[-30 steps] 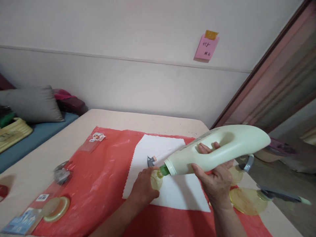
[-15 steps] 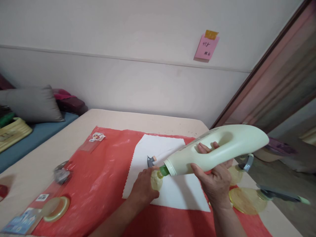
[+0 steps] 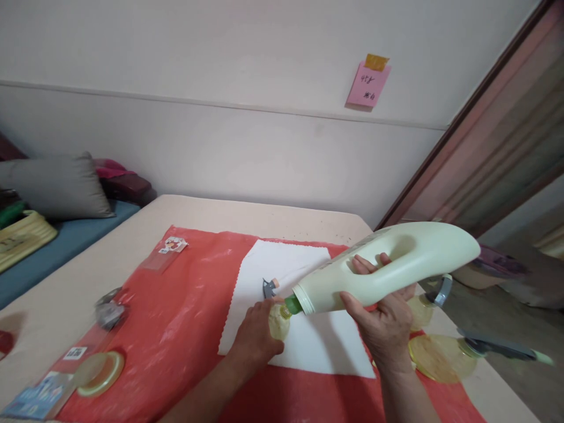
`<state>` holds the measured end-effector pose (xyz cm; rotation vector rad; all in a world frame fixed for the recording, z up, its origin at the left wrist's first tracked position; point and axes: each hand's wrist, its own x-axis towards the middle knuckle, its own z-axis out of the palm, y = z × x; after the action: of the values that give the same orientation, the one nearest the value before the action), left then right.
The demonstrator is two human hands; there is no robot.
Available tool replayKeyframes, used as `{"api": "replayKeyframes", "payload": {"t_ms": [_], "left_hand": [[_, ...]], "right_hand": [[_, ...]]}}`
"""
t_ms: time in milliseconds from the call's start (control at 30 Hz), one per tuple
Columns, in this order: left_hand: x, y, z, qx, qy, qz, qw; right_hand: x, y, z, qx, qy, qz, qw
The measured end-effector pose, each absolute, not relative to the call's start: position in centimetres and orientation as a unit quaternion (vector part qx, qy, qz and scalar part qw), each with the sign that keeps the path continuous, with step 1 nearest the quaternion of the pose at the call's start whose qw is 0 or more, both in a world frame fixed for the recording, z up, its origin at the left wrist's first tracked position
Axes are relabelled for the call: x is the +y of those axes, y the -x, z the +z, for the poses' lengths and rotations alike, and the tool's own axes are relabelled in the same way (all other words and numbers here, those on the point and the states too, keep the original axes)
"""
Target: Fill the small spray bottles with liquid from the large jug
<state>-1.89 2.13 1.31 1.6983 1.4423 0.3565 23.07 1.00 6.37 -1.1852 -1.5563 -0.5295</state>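
My right hand grips a large pale green detergent jug by its handle side, tilted with the neck down to the left. The jug's green spout meets the mouth of a small yellowish clear bottle. My left hand is wrapped round that bottle, hiding much of it. Both are over a white sheet on the red plastic cover. Just behind the bottle lies a grey spray head, its thin tube stretching right. Whether liquid is flowing I cannot tell.
Two yellowish spray bottles, one larger and one smaller, stand at the right edge of the table. A round container, a crumpled grey item and plastic packets lie on the left. A pink note hangs on the wall.
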Motion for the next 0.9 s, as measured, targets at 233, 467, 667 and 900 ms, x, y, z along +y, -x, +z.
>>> {"api": "replayKeyframes", "payload": {"t_ms": [233,467,667,900], "left_hand": [[2.24,1.77,1.19,0.585,-0.685,0.128,0.415],[2.13,1.77,1.46,0.587,-0.683,0.122,0.416],[2.13,1.87,1.17,0.579,-0.685,0.135,0.421],[2.23,1.79,1.34,0.581,-0.681,0.136,0.424]], "right_hand": [[1.01,-23.17,6.42,-0.659,0.483,-0.229,0.530],[0.71,-23.07,6.73,-0.666,0.485,-0.240,0.513],[0.91,-23.04,6.64,-0.663,0.477,-0.241,0.524],[0.81,-23.09,6.72,-0.667,0.484,-0.243,0.512]]}}
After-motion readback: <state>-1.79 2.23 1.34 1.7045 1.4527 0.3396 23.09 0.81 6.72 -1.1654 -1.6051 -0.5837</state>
